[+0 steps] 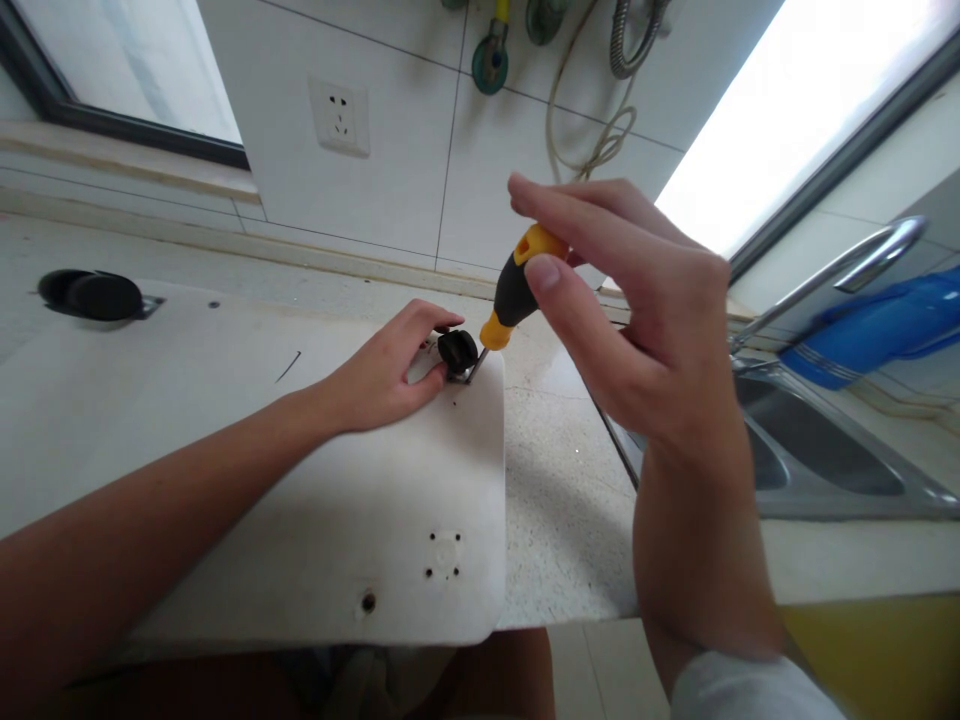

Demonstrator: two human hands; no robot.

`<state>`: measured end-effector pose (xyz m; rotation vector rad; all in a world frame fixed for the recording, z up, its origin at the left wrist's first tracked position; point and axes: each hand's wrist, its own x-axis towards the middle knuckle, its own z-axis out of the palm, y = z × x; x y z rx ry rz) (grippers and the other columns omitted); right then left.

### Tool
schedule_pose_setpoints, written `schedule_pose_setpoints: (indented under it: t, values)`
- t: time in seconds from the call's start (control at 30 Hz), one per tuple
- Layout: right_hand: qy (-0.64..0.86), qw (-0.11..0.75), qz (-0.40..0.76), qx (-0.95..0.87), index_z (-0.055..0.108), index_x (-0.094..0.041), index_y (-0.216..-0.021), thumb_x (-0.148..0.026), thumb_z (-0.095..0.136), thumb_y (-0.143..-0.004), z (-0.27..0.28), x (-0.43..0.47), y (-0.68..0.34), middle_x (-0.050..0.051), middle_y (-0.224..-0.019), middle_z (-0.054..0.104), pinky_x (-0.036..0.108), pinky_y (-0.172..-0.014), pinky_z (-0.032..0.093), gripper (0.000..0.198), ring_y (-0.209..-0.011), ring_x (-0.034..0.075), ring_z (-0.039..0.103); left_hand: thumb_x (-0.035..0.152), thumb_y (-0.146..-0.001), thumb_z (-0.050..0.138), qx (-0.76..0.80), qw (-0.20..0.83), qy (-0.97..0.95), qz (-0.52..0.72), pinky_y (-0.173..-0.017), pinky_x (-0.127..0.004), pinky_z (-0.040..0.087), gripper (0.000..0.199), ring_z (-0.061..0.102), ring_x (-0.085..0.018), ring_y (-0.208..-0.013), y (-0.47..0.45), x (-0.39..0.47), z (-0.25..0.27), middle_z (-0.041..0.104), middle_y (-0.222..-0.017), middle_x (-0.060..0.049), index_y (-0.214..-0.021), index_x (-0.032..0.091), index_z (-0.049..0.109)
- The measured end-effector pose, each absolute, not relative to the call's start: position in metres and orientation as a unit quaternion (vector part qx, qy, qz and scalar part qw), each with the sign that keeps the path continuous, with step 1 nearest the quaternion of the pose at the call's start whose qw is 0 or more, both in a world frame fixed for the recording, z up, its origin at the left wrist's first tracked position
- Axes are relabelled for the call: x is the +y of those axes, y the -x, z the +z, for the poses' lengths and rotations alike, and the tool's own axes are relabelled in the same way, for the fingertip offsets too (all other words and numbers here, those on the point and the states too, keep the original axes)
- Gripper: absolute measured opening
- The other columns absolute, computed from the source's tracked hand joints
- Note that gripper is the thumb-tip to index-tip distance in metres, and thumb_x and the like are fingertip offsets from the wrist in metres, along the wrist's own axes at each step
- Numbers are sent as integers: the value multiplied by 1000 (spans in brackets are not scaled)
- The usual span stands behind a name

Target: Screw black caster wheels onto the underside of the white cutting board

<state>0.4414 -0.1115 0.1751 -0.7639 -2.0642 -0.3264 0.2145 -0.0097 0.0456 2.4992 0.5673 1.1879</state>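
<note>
Head view: the left hand [382, 380] has its grip pinched around the black caster [457, 352] by the white board's [300, 520] corner, apparently steadying it. The right hand's [637, 310] grip clasps the screwdriver [513, 288], slanted, tip down at the caster's base. Board flat on the worktop [559, 450], likely for firm backing!

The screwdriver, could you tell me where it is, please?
In the head view, the screwdriver is just right of centre, in the right hand, tip down beside the black caster the left hand holds.
</note>
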Motion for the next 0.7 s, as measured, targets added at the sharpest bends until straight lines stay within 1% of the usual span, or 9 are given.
schedule_pose_setpoints:
  t: [0.07,0.17,0.23,0.3,0.4,0.47,0.57,0.63,0.7]
  values:
    - [315,446,-94,-833,76,-28,-145,-28,64,-110,175,-111,-443,6,-124,81,43,-100,64,37,-111,23,74,16,-93,70,199,157,-875,412,-111,-59,61,62,66,-33,-129,-214,-10,46,64,-141,-10,-150,33,54]
    - [361,481,-199,-773,84,-31,-120,-45,74,-105,171,-106,-442,5,-101,80,42,-90,64,23,-94,24,71,16,-95,69,195,153,-878,410,-111,-58,60,59,65,-32,-130,-215,-11,46,63,-142,-10,-150,33,54]
    - [353,487,-267,-753,85,-27,-110,-50,75,-104,171,-104,-441,7,-93,77,45,-90,63,26,-92,26,69,16,-96,68,195,152,-877,412,-111,-57,61,58,66,-32,-129,-215,-11,46,64,-141,-10,-150,32,55]
    - [337,474,-252,-774,85,-24,-117,-39,68,-108,173,-107,-441,9,-103,79,48,-97,63,24,-102,27,73,16,-95,68,195,153,-876,414,-110,-57,61,58,67,-32,-128,-215,-11,46,64,-140,-10,-150,32,55]
    - [318,458,-116,-822,78,-29,-141,-22,57,-111,175,-112,-442,4,-133,80,47,-108,63,38,-121,24,76,16,-93,70,201,157,-874,414,-109,-56,61,61,68,-32,-126,-215,-10,45,65,-139,-9,-150,33,56]
    - [310,463,-67,-827,76,-36,-143,-23,58,-112,173,-111,-440,-1,-136,80,43,-104,66,39,-119,22,77,16,-93,71,204,158,-874,412,-108,-56,62,61,68,-32,-125,-215,-10,44,66,-138,-9,-149,34,56]
    - [318,502,-161,-788,82,-32,-126,-34,71,-108,167,-102,-436,3,-109,82,41,-93,66,21,-100,23,73,16,-93,71,199,157,-875,413,-108,-56,62,61,68,-32,-125,-215,-11,45,66,-138,-9,-149,34,56]
    - [339,508,-244,-753,83,-29,-113,-42,77,-105,164,-98,-434,5,-94,78,42,-93,65,17,-95,24,71,16,-93,71,196,160,-873,416,-108,-57,62,60,68,-33,-125,-216,-11,46,66,-138,-9,-148,34,56]
    - [354,495,-284,-741,83,-27,-109,-45,73,-107,165,-97,-434,6,-94,77,45,-97,64,21,-98,26,72,17,-93,71,198,162,-872,418,-108,-58,62,58,69,-33,-125,-216,-12,46,67,-138,-9,-147,34,57]
